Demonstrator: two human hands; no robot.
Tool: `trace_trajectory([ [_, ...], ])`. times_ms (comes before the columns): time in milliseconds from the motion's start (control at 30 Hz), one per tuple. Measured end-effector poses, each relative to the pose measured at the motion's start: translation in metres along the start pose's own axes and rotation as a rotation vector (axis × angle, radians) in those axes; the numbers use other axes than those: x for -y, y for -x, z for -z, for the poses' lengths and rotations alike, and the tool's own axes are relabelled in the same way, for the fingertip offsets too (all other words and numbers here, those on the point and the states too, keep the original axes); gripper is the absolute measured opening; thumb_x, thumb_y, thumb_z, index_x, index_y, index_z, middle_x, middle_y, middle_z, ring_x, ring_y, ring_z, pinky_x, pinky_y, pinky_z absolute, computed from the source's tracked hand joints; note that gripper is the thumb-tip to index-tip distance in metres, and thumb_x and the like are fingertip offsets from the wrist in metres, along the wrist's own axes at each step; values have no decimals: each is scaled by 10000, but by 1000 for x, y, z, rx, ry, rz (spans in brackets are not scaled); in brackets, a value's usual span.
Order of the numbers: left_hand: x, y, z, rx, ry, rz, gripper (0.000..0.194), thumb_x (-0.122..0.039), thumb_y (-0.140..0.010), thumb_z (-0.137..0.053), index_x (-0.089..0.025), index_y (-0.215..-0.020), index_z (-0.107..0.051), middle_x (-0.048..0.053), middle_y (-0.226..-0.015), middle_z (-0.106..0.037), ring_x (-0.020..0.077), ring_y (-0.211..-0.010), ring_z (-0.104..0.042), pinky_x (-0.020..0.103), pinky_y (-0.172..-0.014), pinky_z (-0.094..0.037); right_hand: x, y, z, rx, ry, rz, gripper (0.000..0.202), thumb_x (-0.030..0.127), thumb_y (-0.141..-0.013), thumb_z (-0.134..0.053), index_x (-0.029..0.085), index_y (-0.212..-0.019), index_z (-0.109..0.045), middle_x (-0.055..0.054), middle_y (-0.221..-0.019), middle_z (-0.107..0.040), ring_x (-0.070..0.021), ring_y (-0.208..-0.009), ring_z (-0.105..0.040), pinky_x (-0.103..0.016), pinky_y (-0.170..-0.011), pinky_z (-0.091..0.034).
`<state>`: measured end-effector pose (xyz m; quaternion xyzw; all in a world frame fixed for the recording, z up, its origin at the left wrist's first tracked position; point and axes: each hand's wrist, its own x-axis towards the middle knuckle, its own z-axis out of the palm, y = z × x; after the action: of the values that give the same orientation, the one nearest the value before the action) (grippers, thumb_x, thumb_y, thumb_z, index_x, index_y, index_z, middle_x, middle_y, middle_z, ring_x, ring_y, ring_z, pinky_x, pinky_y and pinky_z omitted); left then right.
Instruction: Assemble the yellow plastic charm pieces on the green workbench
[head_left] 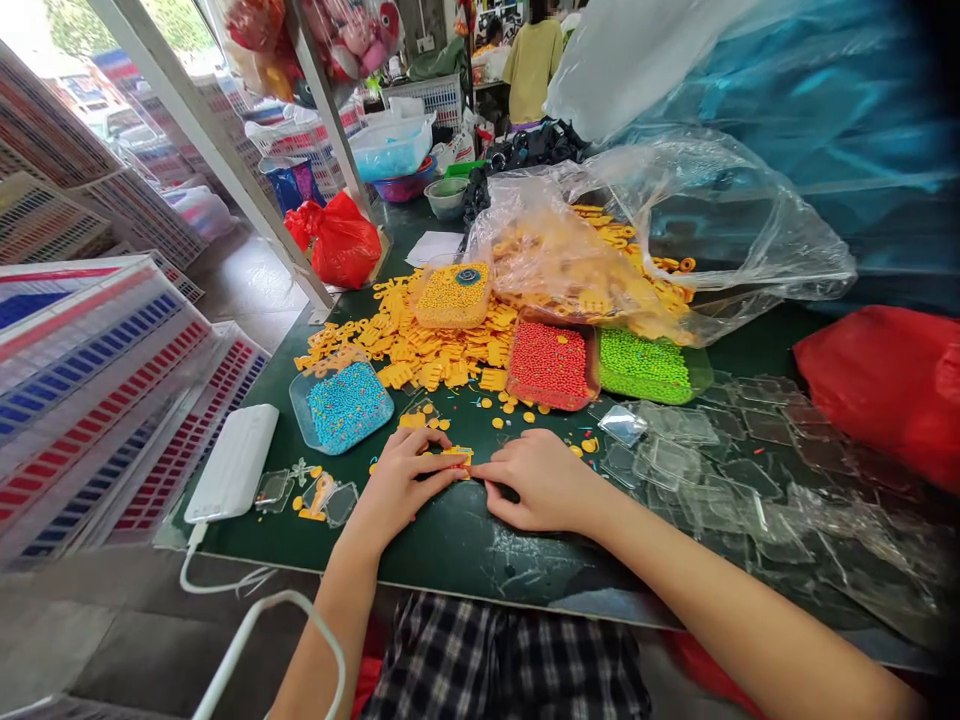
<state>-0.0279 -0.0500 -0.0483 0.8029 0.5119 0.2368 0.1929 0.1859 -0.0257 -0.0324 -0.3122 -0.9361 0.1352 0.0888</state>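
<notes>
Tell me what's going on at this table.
A person's left hand holds a small yellow plastic piece at the dark green table, with the right hand reaching a finger to its edge. Beyond are blue beads, red beads, green beads and yellow beads in separate tubs, the yellow amid a heap of yellow plastic parts. Clear plastic squares lie to the right.

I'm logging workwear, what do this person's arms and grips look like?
Left grip and right grip are ungloved, no rings visible. Left forearm and right forearm are bare, no sleeves or watches showing. Below, black-and-white checked clothing shows.
</notes>
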Motion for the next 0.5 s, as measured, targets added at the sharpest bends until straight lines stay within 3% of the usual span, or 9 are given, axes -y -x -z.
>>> trace_trajectory([
  [200, 0, 0, 1, -129, -34, 62, 233, -418, -918, -572, -316, -973, -774, 43, -954, -658, 213, -913, -531, 374, -843, -450, -1, 1, -2, -16, -8, 8, 253, 230, -808, -507, 204, -866, -752, -26, -667, -698, -118, -552, -510, -302, -546, -157],
  [500, 2, 2, 3, -85, -73, 67, 236, -448, -906, -582, -326, -904, -785, 23, -903, -681, 205, -873, -540, 369, -824, -417, -2, 1, -2, -22, 27, 6, 214, 260, -861, -517, 207, -839, -723, -21, -669, -707, -114, -568, -559, -300, -551, -162],
])
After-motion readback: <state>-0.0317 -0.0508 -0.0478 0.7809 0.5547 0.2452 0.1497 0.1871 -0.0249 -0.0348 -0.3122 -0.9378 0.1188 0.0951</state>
